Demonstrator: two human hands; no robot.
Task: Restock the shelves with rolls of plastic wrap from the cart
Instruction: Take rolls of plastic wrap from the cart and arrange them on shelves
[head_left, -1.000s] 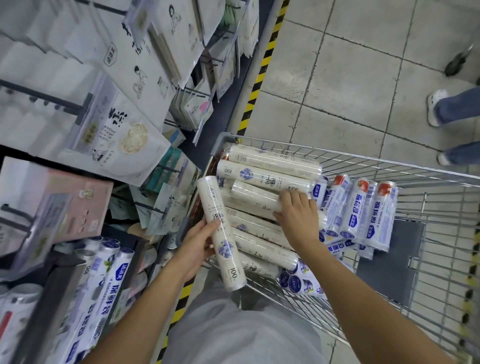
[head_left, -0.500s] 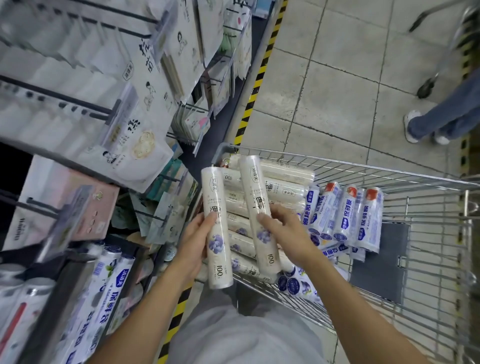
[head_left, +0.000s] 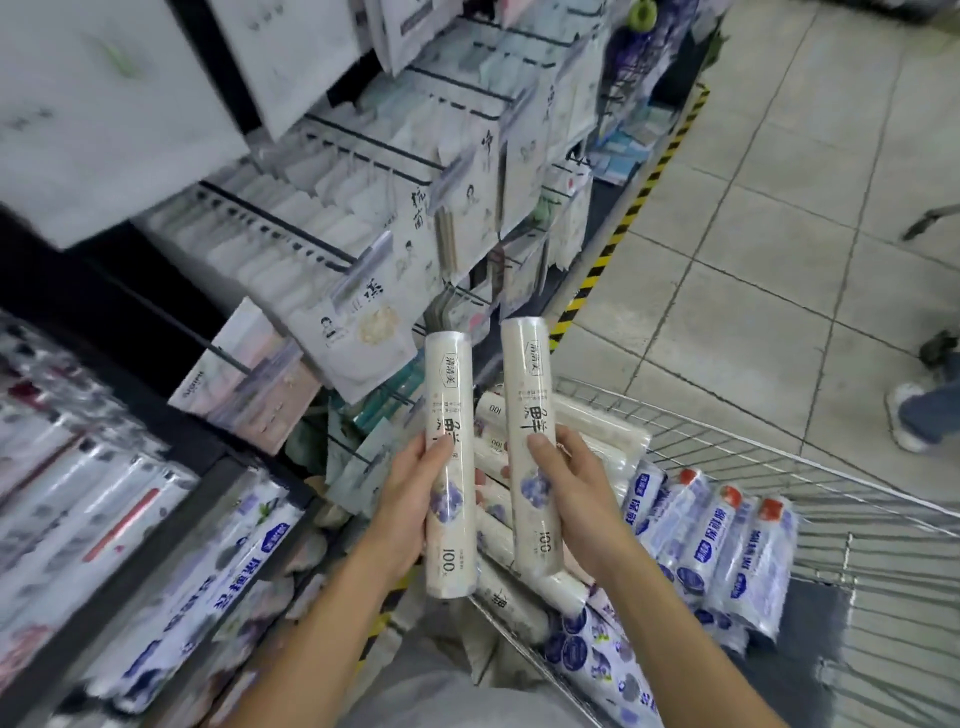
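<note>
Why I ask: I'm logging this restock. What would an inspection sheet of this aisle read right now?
Surface: dark lower shelf at left, stocked with blue-and-white shelf rolls; blurred.
Job's things: left cream wrap roll and right cream wrap roll, both held up side by side; cream cart rolls and blue-and-white cart rolls lie in the silver wire cart.
Clutter: white hanging packets on pegs above the shelf.
Hands: left hand grips the left roll; right hand grips the right.
Cables: nothing seen.
Surroundings: grey tiled floor, yellow-black hazard strip, another person's shoe at right.
</note>
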